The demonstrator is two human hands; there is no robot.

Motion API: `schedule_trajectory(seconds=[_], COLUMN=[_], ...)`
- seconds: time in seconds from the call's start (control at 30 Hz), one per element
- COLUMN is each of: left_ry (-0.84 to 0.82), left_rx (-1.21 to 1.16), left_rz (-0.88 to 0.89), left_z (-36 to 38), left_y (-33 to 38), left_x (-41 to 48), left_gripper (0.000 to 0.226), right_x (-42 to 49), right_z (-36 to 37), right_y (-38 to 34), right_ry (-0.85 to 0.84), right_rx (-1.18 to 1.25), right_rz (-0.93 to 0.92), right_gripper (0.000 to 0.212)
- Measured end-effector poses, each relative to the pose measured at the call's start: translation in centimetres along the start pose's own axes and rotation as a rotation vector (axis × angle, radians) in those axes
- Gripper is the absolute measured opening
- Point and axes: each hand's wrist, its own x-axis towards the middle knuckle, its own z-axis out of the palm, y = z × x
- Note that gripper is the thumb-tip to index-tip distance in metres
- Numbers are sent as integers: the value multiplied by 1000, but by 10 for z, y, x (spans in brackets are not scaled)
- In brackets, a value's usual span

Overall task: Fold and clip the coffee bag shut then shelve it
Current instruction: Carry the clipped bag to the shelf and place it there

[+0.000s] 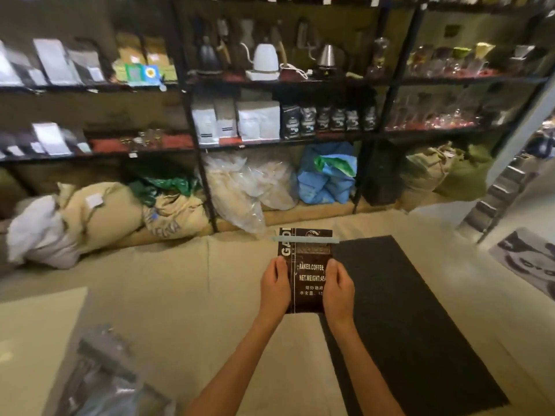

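Note:
I hold a dark brown coffee bag upright in front of me, above the floor. A pale blue-grey clip bar runs across the bag just below its top edge and sticks out on both sides. My left hand grips the bag's left edge. My right hand grips its right edge. White print on the bag reads "BAKED COFFEE" and "NET WEIGHT". Ahead stands a black metal shelf unit; its middle shelf holds white coffee bags and a row of dark coffee bags.
Kettles stand on the upper shelf, glassware at the right. Burlap sacks, clear plastic bags and a blue bag lie under the shelves. A black mat covers the floor at right. Metal steps rise at far right.

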Motion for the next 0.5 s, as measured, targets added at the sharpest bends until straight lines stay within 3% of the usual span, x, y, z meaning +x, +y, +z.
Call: schedule_trajectory(seconds=[0.27,0.5], left_ry=[420,530], left_rx=[-25,-29], left_rz=[-49,-45], left_z=[-83,-172], left_y=[5,5], left_x=[135,287], left_gripper=[37,36], right_x=[122,226], right_z=[151,310], right_y=[-24,-42], right_ry=[-351,-461], right_rx=[-12,16], right_rz=[-37,-67], right_gripper=[30,31])
